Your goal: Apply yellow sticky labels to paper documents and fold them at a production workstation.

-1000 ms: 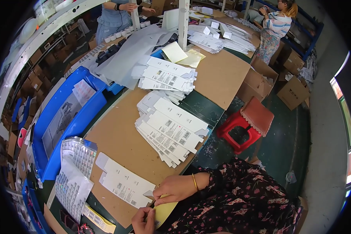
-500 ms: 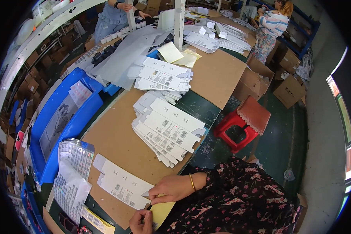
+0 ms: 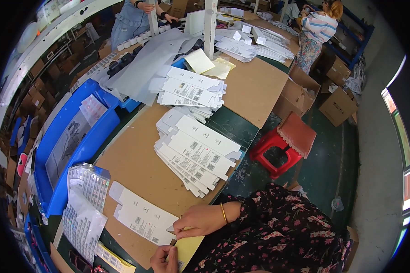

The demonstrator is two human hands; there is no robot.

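Observation:
At the table's near edge lies a yellow sheet (image 3: 189, 251), possibly a label backing, with a small printed patch beside my left thumb. My left hand (image 3: 163, 259) pinches its left side with curled fingers. Bent over the sheet's upper edge, my right hand (image 3: 197, 222) has its fingers closed on it; the fingertips are partly hidden. A flat white carton blank (image 3: 143, 215), printed with small text and codes, reaches from the left up to my right fingers. A greyish corner shows between the blank and that hand.
Fanned carton blanks (image 3: 196, 150) lie ahead, with another pile (image 3: 191, 88) beyond. A blue bin (image 3: 77, 150) and sticker sheets (image 3: 84, 214) are on the left. A red stool (image 3: 278, 150) stands right of the table. Two people work farther off.
Both hands stay almost in place on the yellow sheet. The view has shifted very slightly; the carton blanks lie as before.

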